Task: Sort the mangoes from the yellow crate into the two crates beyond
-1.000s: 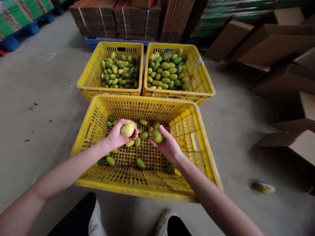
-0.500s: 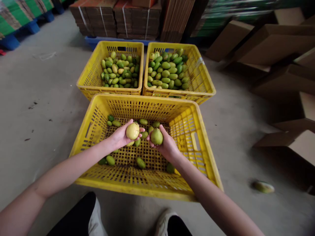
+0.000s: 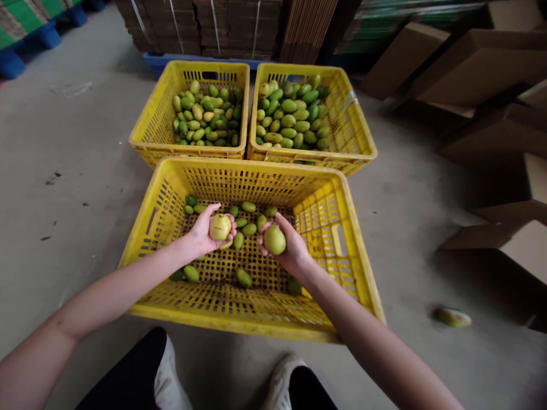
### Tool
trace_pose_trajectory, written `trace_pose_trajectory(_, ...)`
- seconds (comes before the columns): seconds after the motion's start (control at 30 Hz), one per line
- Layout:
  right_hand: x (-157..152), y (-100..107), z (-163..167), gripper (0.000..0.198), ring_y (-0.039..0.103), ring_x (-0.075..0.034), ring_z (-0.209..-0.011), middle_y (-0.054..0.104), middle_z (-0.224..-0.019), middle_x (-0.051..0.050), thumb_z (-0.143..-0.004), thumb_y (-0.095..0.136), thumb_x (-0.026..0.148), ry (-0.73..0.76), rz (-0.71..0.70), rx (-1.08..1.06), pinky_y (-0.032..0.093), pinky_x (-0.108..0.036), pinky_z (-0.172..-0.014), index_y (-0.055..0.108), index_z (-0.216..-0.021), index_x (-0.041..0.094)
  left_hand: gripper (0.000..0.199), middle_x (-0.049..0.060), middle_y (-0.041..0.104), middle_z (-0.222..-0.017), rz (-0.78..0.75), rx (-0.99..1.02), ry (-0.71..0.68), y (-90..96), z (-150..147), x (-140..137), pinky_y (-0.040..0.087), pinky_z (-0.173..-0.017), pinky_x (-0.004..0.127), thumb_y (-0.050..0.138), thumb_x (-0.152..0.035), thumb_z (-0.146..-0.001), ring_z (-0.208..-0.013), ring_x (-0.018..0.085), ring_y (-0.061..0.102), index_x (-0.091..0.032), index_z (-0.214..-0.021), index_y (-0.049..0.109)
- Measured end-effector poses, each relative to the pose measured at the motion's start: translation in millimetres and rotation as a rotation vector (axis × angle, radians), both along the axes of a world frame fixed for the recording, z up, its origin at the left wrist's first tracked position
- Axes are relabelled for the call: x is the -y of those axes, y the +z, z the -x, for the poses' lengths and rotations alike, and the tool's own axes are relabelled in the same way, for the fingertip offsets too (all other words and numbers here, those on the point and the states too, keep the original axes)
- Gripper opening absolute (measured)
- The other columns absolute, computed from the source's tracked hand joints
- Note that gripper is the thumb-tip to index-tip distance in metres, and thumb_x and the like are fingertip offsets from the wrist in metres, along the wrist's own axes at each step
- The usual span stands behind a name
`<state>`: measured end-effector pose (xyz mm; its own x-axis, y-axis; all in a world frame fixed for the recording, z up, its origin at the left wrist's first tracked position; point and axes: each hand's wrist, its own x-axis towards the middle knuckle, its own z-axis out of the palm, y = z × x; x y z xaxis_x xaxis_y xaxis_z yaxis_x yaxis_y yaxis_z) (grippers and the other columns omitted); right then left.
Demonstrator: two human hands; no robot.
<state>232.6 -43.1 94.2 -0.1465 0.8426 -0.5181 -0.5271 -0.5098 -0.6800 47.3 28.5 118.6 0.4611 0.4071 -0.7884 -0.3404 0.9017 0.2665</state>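
My left hand (image 3: 204,234) is closed round a pale yellow-green mango (image 3: 220,227), which shows a dark line across its skin. In my right hand (image 3: 293,247) is a greener mango (image 3: 274,240), gripped with the thumb above and the fingers around its far side. Both hands hang over the near yellow crate (image 3: 256,323), a little apart from each other. Scattered on that crate's perforated bottom are several loose green mangoes, among them one near the front (image 3: 243,278).
Behind stand two yellow crates, left (image 3: 147,122) and right (image 3: 356,128), each holding many green mangoes. Bundled flat cardboard (image 3: 239,28) is stacked at the back. Cardboard boxes (image 3: 482,74) lie along the right. One mango (image 3: 453,316) rests on the floor at right.
My left hand has shifted slightly left, and its mango is turned so the dark line faces up. The mango in my right hand is turned too. The hands are farther apart.
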Motion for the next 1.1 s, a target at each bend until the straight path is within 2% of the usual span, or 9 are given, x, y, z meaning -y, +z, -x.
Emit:
trace_pose_trajectory(0.2, -1, -5, -3, 0.056, 0.052, -0.014, -0.032, 0.063, -0.051, -0.006, -0.093, 0.034, 0.06, 0.068, 0.036, -0.08, 0.03, -0.021, -0.03, 0.062, -0.07, 0.017, 0.041, 0.011, 0.068, -0.069, -0.025, -0.055, 0.204, -1.3, -3, 1, 0.057, -0.049, 0.025, 0.031, -0.029, -0.099, -0.059, 0.018, 0.068, -0.009, -0.082, 0.062)
trace_pose_trajectory(0.3, -1, -4, -2, 0.054, 0.052, -0.014, -0.033, 0.065, -0.055, -0.005, -0.094, 0.034, 0.059, 0.052, 0.028, -0.114, 0.029, -0.021, -0.03, 0.062, -0.074, 0.017, 0.04, 0.01, 0.067, -0.069, -0.029, -0.077, 0.302, -3.6, -5, 1, 0.058, -0.052, 0.025, 0.03, -0.03, -0.099, -0.061, 0.017, 0.068, -0.01, -0.086, 0.062)
trace_pose_trajectory(0.37, -1, -4, -1, 0.049, 0.053, -0.013, -0.036, 0.066, -0.059, -0.005, -0.094, 0.038, 0.055, 0.03, 0.021, -0.14, 0.033, -0.021, -0.032, 0.063, -0.077, 0.016, 0.036, 0.01, 0.066, -0.068, -0.029, -0.062, 0.319, -4.0, -5, 1, 0.059, -0.054, 0.026, 0.033, -0.031, -0.098, -0.062, 0.018, 0.068, -0.01, -0.089, 0.061)
trace_pose_trajectory(0.53, -1, -1, 1, 0.026, 0.059, -0.015, -0.048, 0.07, -0.07, -0.006, -0.087, 0.047, 0.031, -0.062, 0.011, -0.208, 0.046, -0.025, -0.044, 0.066, -0.083, 0.015, 0.027, 0.013, 0.068, -0.075, -0.092, 0.001, 0.211, -1.6, -6, 3, 0.062, -0.067, 0.028, 0.038, -0.023, -0.095, -0.073, 0.021, 0.071, -0.008, -0.093, 0.059)
trace_pose_trajectory(0.63, 0, 2, 0, 0.026, 0.064, -0.017, -0.054, 0.071, -0.072, -0.008, -0.084, 0.043, 0.024, -0.083, 0.039, -0.23, 0.053, -0.028, -0.05, 0.066, -0.083, 0.013, 0.034, 0.013, 0.068, -0.073, -0.087, -0.042, 0.074, -4.0, -7, 6, 0.06, -0.061, 0.024, 0.036, -0.03, -0.1, -0.064, 0.017, 0.07, -0.006, -0.093, 0.059)
trace_pose_trajectory(0.73, 0, 4, 0, 0.031, 0.064, -0.016, -0.051, 0.071, -0.068, -0.008, -0.091, 0.04, 0.027, -0.032, 0.1, -0.197, 0.054, -0.026, -0.05, 0.066, -0.086, 0.012, 0.051, 0.01, 0.066, -0.067, -0.078, -0.068, -0.039, -9.0, -8, 9, 0.055, -0.05, 0.02, 0.03, -0.045, -0.102, -0.052, 0.014, 0.064, -0.005, -0.092, 0.061)
trace_pose_trajectory(0.83, 0, 5, 0, 0.038, 0.061, -0.013, -0.043, 0.068, -0.059, -0.005, -0.097, 0.041, 0.04, 0.021, 0.183, -0.156, 0.049, -0.021, -0.042, 0.066, -0.085, 0.013, 0.061, 0.008, 0.062, -0.061, -0.068, -0.044, -0.115, -12.9, -7, 10, 0.05, -0.044, 0.019, 0.024, -0.052, -0.101, -0.045, 0.011, 0.058, -0.005, -0.089, 0.061)
trace_pose_trajectory(1.0, -2, 7, 0, 0.048, 0.054, -0.012, -0.036, 0.061, -0.046, -0.002, -0.097, 0.041, 0.054, -0.015, 0.321, -0.09, 0.042, -0.019, -0.035, 0.064, -0.077, 0.017, 0.063, 0.006, 0.056, -0.058, -0.074, -0.01, -0.146, -14.2, -8, 10, 0.044, -0.042, 0.018, 0.022, -0.055, -0.1, -0.045, 0.011, 0.052, -0.008, -0.084, 0.061)
trace_pose_trajectory(1.1, -1, 6, 1, 0.042, 0.05, -0.011, -0.036, 0.059, -0.046, 0.0, -0.095, 0.045, 0.051, -0.058, 0.312, -0.112, 0.039, -0.02, -0.034, 0.064, -0.078, 0.018, 0.061, 0.005, 0.055, -0.058, -0.089, -0.004, -0.18, -14.1, -9, 10, 0.042, -0.043, 0.018, 0.023, -0.055, -0.1, -0.046, 0.01, 0.049, -0.01, -0.081, 0.06)
